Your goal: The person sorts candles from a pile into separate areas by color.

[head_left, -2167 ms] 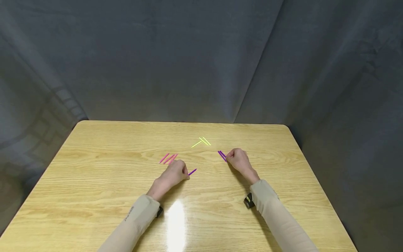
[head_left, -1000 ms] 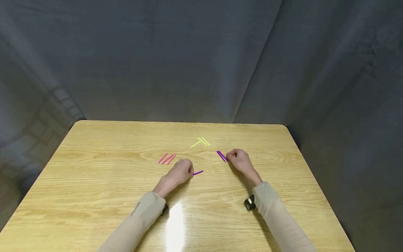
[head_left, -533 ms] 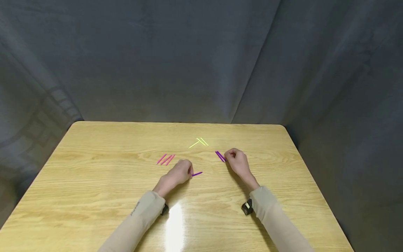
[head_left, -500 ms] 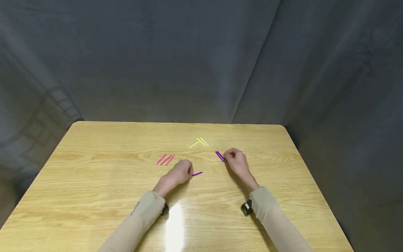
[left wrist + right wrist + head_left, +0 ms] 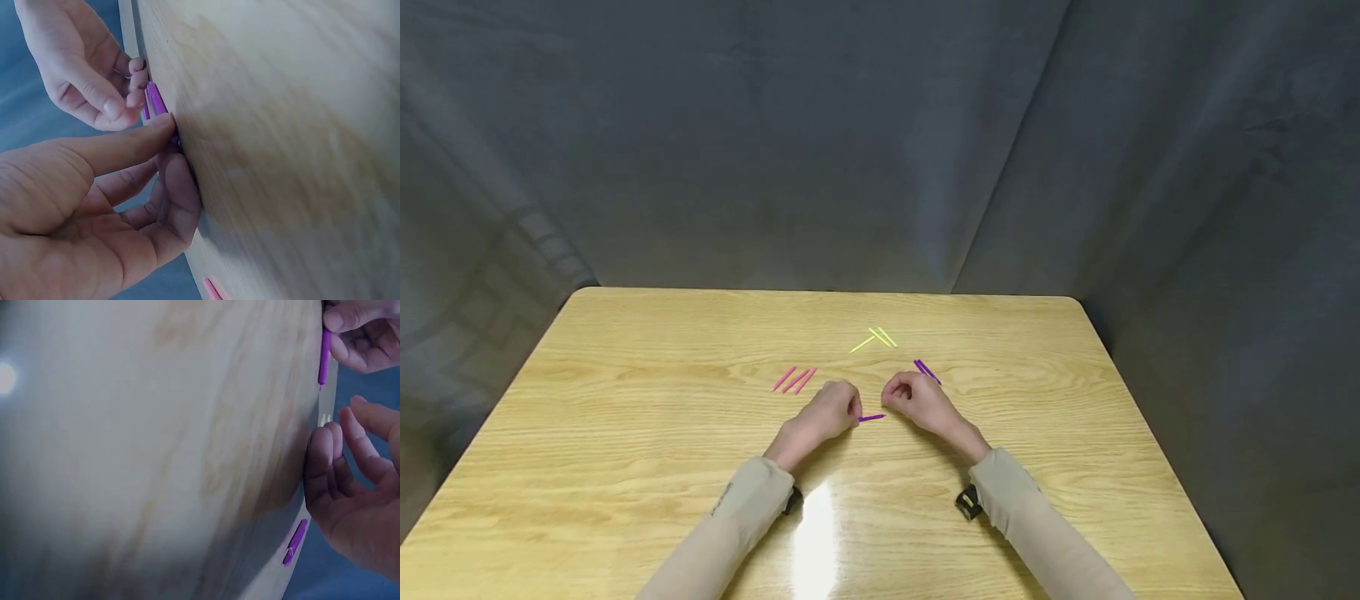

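In the head view, the left hand (image 5: 823, 412) pinches one end of a thin purple stick (image 5: 872, 417) low over the table. The left wrist view shows the thumb and index finger on this purple stick (image 5: 159, 99); its far end points towards the right hand (image 5: 75, 69). The right hand (image 5: 921, 406) hovers beside the stick's free end, with loosely bent fingers and nothing between them. In the right wrist view, a gap separates its thumb and index finger from the held stick (image 5: 324, 359). Two more purple sticks (image 5: 929, 372) lie behind the right hand, partly hidden by it.
Three pink sticks (image 5: 795, 380) lie side by side left of centre. Three yellow sticks (image 5: 880, 337) lie farther back, one angled against the others. The wooden table (image 5: 625, 400) ends at a grey curtain (image 5: 775, 150). Glare shows near the front.
The right hand has left the pair of purple sticks and moved left and nearer, to the held stick's free end. The left hand stays almost still, its stick turned slightly.
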`<act>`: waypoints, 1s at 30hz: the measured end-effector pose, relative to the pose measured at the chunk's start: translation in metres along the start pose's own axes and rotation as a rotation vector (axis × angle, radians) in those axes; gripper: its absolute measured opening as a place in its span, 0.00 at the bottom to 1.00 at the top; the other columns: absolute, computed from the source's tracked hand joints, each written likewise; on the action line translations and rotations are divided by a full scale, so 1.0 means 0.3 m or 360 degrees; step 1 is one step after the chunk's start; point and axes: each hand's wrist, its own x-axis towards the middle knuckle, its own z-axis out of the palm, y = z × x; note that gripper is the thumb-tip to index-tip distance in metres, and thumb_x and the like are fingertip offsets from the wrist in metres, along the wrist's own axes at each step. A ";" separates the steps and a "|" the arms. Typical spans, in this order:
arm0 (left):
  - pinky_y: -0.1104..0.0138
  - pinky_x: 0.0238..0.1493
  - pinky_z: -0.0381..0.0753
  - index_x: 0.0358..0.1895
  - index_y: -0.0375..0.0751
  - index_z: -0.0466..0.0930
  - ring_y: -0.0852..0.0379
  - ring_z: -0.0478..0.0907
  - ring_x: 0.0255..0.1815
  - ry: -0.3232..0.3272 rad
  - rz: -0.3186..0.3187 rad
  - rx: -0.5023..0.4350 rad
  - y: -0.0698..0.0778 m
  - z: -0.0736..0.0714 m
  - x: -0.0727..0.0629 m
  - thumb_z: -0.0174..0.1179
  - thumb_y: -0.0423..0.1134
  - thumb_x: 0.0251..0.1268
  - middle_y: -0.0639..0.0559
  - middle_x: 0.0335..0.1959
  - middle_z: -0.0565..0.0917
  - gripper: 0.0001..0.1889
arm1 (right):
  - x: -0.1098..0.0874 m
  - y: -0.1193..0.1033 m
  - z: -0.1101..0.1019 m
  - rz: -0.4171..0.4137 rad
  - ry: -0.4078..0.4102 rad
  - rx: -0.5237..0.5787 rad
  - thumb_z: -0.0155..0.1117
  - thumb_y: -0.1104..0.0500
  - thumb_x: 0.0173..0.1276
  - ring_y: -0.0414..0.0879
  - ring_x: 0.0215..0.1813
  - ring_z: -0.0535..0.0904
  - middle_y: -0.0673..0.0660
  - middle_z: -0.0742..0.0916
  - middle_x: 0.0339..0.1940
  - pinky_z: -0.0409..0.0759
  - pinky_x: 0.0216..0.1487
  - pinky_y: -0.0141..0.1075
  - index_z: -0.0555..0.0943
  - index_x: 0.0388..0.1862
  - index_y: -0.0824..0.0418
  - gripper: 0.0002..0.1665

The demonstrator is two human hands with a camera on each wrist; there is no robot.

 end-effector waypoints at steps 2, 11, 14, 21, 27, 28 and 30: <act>0.68 0.29 0.75 0.22 0.37 0.80 0.59 0.73 0.25 0.0003 0.0001 -0.0006 0.002 0.000 -0.001 0.67 0.20 0.44 0.55 0.20 0.78 0.09 | -0.002 0.001 0.003 -0.0022 -0.0039 -0.0002 0.68 0.66 0.62 0.38 0.29 0.75 0.50 0.82 0.26 0.75 0.32 0.29 0.82 0.31 0.66 0.03; 0.68 0.29 0.75 0.22 0.37 0.80 0.58 0.73 0.25 0.0013 -0.0054 -0.0008 0.004 0.001 0.002 0.67 0.20 0.44 0.55 0.20 0.78 0.09 | -0.006 -0.005 0.020 -0.0175 -0.0188 -0.0141 0.69 0.67 0.59 0.35 0.29 0.74 0.48 0.81 0.25 0.75 0.32 0.29 0.84 0.30 0.62 0.02; 0.68 0.29 0.75 0.23 0.37 0.80 0.58 0.73 0.25 0.0003 -0.0072 -0.0031 0.006 0.002 0.002 0.68 0.21 0.45 0.55 0.21 0.78 0.08 | -0.005 -0.012 0.032 -0.0198 -0.0211 -0.0183 0.71 0.67 0.58 0.36 0.29 0.74 0.48 0.81 0.25 0.75 0.31 0.29 0.84 0.30 0.63 0.03; 0.69 0.27 0.74 0.23 0.36 0.80 0.58 0.73 0.24 -0.0004 -0.0109 -0.0048 0.007 0.005 0.001 0.68 0.21 0.45 0.54 0.21 0.78 0.08 | -0.004 -0.013 0.042 -0.0217 -0.0214 -0.0308 0.68 0.68 0.60 0.36 0.29 0.74 0.47 0.80 0.25 0.76 0.33 0.29 0.84 0.28 0.61 0.03; 0.69 0.27 0.74 0.24 0.37 0.80 0.58 0.72 0.24 -0.0043 -0.0121 -0.0044 0.008 0.007 0.004 0.68 0.22 0.46 0.54 0.21 0.77 0.08 | -0.002 -0.020 0.035 -0.0259 -0.0235 -0.0360 0.67 0.69 0.59 0.35 0.29 0.74 0.47 0.81 0.24 0.75 0.32 0.28 0.84 0.28 0.61 0.05; 0.69 0.27 0.74 0.24 0.37 0.80 0.58 0.72 0.24 -0.0049 -0.0121 -0.0046 0.007 0.007 0.004 0.68 0.22 0.46 0.54 0.21 0.77 0.08 | -0.001 -0.022 0.034 -0.0254 -0.0246 -0.0362 0.67 0.69 0.60 0.35 0.29 0.73 0.47 0.81 0.24 0.74 0.32 0.28 0.84 0.28 0.61 0.04; 0.69 0.28 0.74 0.24 0.37 0.80 0.58 0.72 0.25 -0.0056 -0.0129 -0.0052 0.007 0.006 0.002 0.69 0.22 0.46 0.55 0.21 0.77 0.08 | 0.000 -0.027 0.031 -0.0243 -0.0269 -0.0364 0.67 0.69 0.60 0.35 0.29 0.73 0.47 0.81 0.25 0.74 0.32 0.28 0.84 0.28 0.62 0.04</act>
